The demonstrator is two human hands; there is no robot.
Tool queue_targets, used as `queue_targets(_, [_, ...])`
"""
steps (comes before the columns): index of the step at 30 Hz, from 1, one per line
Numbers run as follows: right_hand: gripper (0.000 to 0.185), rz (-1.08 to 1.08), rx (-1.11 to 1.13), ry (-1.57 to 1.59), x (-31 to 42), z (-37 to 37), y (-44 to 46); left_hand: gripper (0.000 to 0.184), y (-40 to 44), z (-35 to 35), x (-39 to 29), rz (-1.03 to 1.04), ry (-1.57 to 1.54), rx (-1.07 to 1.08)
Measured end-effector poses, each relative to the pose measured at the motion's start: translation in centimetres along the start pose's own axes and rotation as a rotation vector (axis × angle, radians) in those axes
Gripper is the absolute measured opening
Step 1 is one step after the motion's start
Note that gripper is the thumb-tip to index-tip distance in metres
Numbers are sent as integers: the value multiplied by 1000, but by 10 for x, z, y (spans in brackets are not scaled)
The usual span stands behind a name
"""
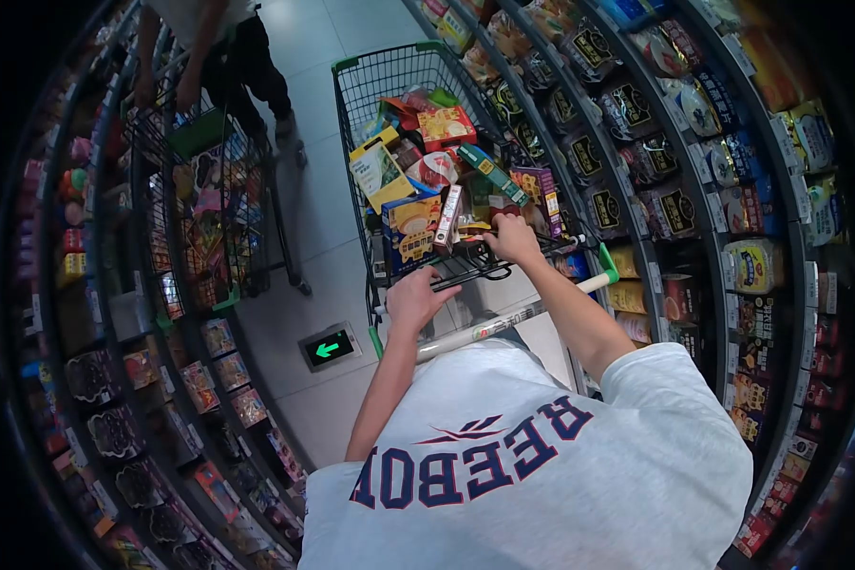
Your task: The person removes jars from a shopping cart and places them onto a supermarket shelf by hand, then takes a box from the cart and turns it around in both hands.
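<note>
You've got open floor [323, 220] left of your cart [375, 87], but the shelf [679, 112] crowds its right side and piled boxes [413, 228] block the way down inside.

This is plainly a shop, a supermarket aisle: shelves [811, 285] of packets [754, 268] line both sides, price tags [655, 277] along their front edges. A cart [389, 81] heaped with groceries [411, 228] stands between, another cart [199, 138] near the left shelves, and a green arrow [329, 350] glows in the floor [304, 57].
</note>
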State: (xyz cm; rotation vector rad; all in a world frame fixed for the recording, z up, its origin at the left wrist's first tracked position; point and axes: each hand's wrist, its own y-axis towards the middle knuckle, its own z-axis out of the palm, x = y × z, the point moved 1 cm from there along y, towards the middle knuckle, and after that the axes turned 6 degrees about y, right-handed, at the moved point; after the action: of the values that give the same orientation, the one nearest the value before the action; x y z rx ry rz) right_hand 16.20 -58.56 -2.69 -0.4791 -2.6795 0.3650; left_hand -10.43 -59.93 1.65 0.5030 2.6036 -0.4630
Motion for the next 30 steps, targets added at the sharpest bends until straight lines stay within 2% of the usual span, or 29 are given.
queue_targets(1, [34, 20, -63, 24, 0, -1, 2, 55, 0, 1, 1, 13, 4, -53])
queue_targets(8, [23, 80, -176, 118, 0, 4, 18, 60, 16, -3, 9, 3, -1, -16])
queue_targets(12, [28, 113, -23, 65, 4, -6, 33, 60, 32, 1, 10, -14, 10, -9])
queue_targets(15, [40, 157, 87, 3, -2, -1, 53, 60, 41, 2, 7, -45, 38, 36])
queue_targets(21, [40, -34, 82, -29, -27, -1, 117, 56, 73, -4, -16, -65, 63, 33])
queue_targets(24, [38, -5, 127, -62, -45, 9, 148, 54, 79, -3, -17, -74, 48, 20])
queue_targets(28, [63, 93, 305, 96, -60, -21, 174, 54, 115, -9, -33, -68, 83, -18])
queue_targets(30, [72, 115, 301, 96, -62, -23, 184, 54, 130, -11, -38, -62, 89, -35])
